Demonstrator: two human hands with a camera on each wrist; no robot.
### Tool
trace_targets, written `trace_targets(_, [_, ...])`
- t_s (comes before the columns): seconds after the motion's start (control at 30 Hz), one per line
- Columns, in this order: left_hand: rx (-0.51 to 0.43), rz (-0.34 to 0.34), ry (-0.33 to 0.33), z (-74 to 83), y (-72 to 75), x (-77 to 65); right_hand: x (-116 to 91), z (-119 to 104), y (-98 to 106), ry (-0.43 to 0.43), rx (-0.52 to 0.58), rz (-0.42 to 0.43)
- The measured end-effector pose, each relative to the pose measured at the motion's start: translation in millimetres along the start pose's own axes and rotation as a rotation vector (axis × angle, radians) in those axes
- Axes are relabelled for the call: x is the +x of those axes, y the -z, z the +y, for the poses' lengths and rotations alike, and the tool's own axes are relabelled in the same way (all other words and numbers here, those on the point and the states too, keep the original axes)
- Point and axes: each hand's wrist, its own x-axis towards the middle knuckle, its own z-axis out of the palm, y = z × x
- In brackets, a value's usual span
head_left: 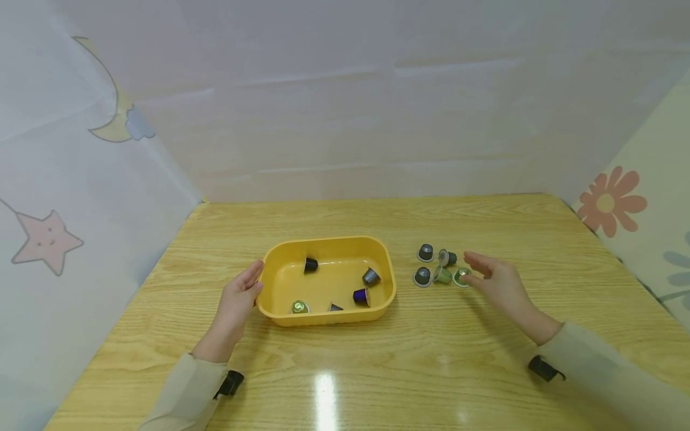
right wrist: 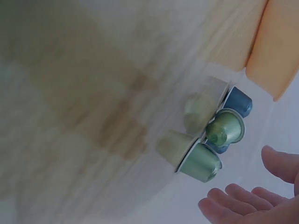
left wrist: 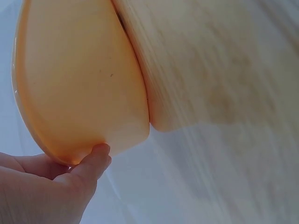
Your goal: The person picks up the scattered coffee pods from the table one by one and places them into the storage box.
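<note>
My left hand (head_left: 233, 306) grips the left rim of a yellow plastic bin (head_left: 323, 319); in the left wrist view the thumb (left wrist: 93, 163) lies against its outer wall. Several coffee capsules lie in the bin, among them a black one (head_left: 311, 265), a purple one (head_left: 360, 296) and a green one (head_left: 299, 307). To the right of the bin stands a small group of capsules, dark and green. Beside the rightmost green capsule (head_left: 462, 276) hovers my right hand (head_left: 504, 293), thumb and fingers apart. The right wrist view shows a gap between that hand and the green capsule (right wrist: 202, 162).
The wooden table (head_left: 388, 377) runs up to a pale cloth backdrop (head_left: 345, 120). Patterned cloth also hangs at the left and right sides. Dark capsules (head_left: 423, 276) stand close against the green ones.
</note>
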Motion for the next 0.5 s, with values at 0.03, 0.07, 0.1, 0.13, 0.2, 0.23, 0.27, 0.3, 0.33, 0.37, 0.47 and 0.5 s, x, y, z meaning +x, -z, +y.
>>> trace_targets(0.03, [0.000, 0.000, 0.000, 0.0, 0.2, 0.0, 1, 1, 0, -0.012, 0.002, -0.020])
trace_targets(0.07, [0.000, 0.000, 0.000, 0.0, 0.3, -0.1, 2, 2, 1, -0.026, 0.008, -0.046])
trace_targets(0.1, [0.000, 0.000, -0.001, 0.1, 0.3, 0.0, 3, 4, 2, -0.041, 0.015, -0.072])
trace_targets(0.13, [-0.001, 0.001, 0.000, 0.2, 0.4, 0.0, 5, 5, 3, -0.060, 0.014, -0.098])
trace_targets(0.2, [-0.004, 0.002, 0.000, 0.3, 0.6, 0.2, 8, 8, 5, -0.094, 0.011, -0.147])
trace_targets(0.23, [-0.003, 0.001, -0.001, 0.3, 0.6, 0.4, 10, 9, 6, -0.106, 0.007, -0.166])
trace_targets(0.27, [-0.003, 0.000, -0.001, 0.2, 0.5, 0.8, 11, 11, 7, -0.115, 0.004, -0.180])
trace_targets(0.3, [-0.003, -0.003, -0.002, 0.1, 0.4, 1.0, 13, 13, 7, -0.118, -0.003, -0.189])
trace_targets(0.33, [-0.003, -0.003, 0.000, 0.3, 0.6, 0.8, 13, 15, 7, -0.119, -0.007, -0.195])
trace_targets(0.37, [-0.001, -0.003, 0.001, 0.2, 0.7, 0.7, 15, 18, 7, -0.118, -0.013, -0.201])
trace_targets(0.47, [0.002, -0.004, 0.006, -0.3, 1.2, 1.2, 17, 24, 6, -0.113, -0.027, -0.218])
trace_targets(0.5, [0.002, -0.003, 0.007, -0.4, 1.4, 1.2, 18, 25, 6, -0.112, -0.033, -0.223])
